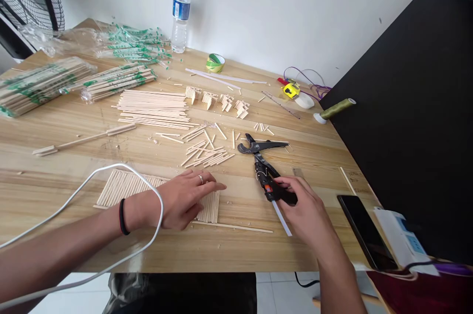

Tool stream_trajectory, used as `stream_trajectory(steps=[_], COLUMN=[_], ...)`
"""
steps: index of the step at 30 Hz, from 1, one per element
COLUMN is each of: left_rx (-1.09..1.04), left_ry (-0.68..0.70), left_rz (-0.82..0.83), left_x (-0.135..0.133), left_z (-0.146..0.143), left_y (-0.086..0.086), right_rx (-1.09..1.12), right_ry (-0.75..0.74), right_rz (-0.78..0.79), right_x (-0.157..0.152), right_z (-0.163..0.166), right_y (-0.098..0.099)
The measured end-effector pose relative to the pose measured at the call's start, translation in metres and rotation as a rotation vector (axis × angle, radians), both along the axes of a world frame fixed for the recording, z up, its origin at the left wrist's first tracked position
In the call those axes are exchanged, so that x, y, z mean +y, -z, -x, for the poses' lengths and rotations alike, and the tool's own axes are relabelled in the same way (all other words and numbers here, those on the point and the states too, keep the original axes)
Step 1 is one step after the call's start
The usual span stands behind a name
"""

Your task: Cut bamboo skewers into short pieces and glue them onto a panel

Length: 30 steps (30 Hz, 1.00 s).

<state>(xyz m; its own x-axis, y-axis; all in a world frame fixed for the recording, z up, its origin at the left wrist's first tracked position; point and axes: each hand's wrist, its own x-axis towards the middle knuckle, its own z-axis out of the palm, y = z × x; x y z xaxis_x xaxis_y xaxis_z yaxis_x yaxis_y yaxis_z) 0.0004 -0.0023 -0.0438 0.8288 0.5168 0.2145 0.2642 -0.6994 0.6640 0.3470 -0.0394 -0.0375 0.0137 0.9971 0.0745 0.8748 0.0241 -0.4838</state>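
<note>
My left hand [185, 199] lies on a flat panel of thin wooden sticks [127, 188] set side by side. Its index finger stretches to the right and the others are partly bent; nothing shows in it. My right hand [303, 203] is closed round the handle of a black hot glue gun [264, 178] with an orange switch. A white glue stick [281, 218] pokes out of the gun's back end. Just beyond the nozzle are black-handled cutters [264, 145]. One long stick [240, 227] runs along the panel's near edge.
Short cut sticks [207, 151] and a row of long sticks [153, 107] lie farther back, near several small stick pieces [226, 102]. A white cable [111, 168] loops over my left forearm. A phone [365, 230] lies at right; a water bottle [180, 13] stands by the wall.
</note>
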Motion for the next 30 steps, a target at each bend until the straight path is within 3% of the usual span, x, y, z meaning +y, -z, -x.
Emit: stream_trajectory(steps=[7,13,19,30], left_rx=[-0.006,0.006,-0.021,-0.02], left_ry=[-0.002,-0.002,-0.003,0.005], left_rz=[-0.022,-0.002,-0.019,0.009], left_x=[0.0,0.0,0.0,0.001], left_z=[0.001,0.0,-0.001,-0.002], left_y=[0.002,0.0,-0.001,0.0], right_rx=[-0.024,-0.087,0.055,0.114], right_ry=[-0.101,-0.058,-0.32,-0.435], right_rz=[0.083,-0.15,0.103,0.197], right_x=[-0.002,-0.016,-0.03,-0.026], right_z=[-0.011,0.025,0.072,0.091], right_y=[-0.008,-0.023,-0.032,-0.019])
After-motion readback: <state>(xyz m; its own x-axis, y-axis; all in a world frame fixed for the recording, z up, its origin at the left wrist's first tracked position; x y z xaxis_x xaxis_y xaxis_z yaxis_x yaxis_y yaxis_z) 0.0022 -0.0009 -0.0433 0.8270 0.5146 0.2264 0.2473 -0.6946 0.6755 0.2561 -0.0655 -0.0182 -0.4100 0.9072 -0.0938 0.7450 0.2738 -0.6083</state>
